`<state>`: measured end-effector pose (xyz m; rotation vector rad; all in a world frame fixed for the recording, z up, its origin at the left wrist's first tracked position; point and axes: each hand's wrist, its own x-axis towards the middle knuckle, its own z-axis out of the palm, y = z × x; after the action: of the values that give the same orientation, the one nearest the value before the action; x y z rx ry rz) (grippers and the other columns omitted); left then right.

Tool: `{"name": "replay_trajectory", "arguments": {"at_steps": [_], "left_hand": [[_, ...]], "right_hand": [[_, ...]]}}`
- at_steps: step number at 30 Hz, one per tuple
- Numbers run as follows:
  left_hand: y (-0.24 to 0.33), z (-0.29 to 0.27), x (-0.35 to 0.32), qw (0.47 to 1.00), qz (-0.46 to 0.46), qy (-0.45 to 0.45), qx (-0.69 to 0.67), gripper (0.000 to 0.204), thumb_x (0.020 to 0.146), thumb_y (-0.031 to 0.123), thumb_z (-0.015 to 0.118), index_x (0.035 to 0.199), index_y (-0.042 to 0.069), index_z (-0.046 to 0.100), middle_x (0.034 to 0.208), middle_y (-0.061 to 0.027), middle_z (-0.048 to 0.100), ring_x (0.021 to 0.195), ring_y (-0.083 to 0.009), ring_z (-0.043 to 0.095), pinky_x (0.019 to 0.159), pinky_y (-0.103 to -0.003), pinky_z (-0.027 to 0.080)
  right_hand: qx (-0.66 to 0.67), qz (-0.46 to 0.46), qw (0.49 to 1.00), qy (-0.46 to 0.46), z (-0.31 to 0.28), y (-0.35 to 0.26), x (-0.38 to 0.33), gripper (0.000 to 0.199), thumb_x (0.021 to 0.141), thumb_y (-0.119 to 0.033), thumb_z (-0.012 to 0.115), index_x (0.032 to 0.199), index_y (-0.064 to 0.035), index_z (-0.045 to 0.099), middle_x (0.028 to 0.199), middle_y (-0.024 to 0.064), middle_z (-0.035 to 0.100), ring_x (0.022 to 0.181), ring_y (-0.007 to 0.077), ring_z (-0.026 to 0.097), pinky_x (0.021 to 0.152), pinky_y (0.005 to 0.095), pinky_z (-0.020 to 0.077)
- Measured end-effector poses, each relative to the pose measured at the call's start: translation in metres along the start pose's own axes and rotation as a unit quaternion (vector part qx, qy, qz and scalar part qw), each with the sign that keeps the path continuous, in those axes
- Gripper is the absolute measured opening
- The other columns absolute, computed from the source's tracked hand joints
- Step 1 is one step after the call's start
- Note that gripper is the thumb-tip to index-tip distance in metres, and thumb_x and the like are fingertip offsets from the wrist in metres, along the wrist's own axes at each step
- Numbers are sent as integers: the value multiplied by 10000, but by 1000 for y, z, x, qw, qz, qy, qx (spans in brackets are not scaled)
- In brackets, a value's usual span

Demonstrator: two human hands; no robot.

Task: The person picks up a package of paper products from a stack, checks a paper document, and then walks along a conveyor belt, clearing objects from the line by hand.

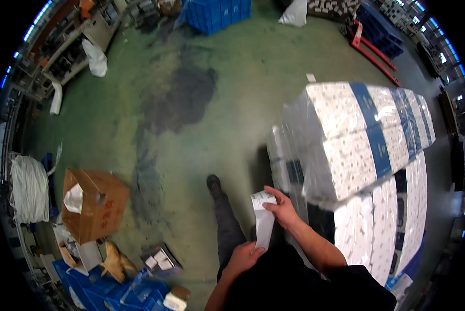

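Observation:
Between my two hands stretches a long white strip of paper (264, 228), with small dark print at its upper end. My right hand (282, 208) pinches that upper end between thumb and fingers. Lower down, close to my body, my left hand (245, 257) grips the other end. Just right of my hands stands a tall stack of white patterned packs (346, 145) with dark blue bands, covered in clear plastic film. The strip is held apart from the stack.
An open cardboard box (105, 212) stands at the left, beside a white bundle (29, 189). Blue crates (87, 285) sit at the lower left. Farther off are a blue bin (219, 15) and a red pallet jack (372, 54). Dark stains (180, 98) mark the green floor.

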<state>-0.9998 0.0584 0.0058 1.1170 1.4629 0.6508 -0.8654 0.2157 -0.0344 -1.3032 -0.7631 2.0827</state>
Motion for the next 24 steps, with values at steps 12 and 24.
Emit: {"name": "replay_trajectory", "arguments": {"at_steps": [12, 24], "left_hand": [[119, -272, 250, 930, 69, -164, -322, 485, 842, 122, 594, 1266, -23, 410, 1235, -122, 506, 1123, -185, 489, 969, -325, 372], [247, -320, 490, 990, 9, 6, -140, 260, 822, 125, 645, 1053, 8, 625, 969, -29, 637, 874, -102, 571, 776, -253, 458]], "right_hand": [[-134, -176, 969, -108, 137, -227, 135, 620, 731, 33, 646, 1306, -50, 432, 1186, 66, 536, 1041, 141, 523, 896, 281, 423], [-350, -237, 894, -148, 95, -377, 360, 466, 806, -146, 581, 1262, -184, 492, 1067, 120, 621, 937, 250, 610, 825, 340, 465]]}}
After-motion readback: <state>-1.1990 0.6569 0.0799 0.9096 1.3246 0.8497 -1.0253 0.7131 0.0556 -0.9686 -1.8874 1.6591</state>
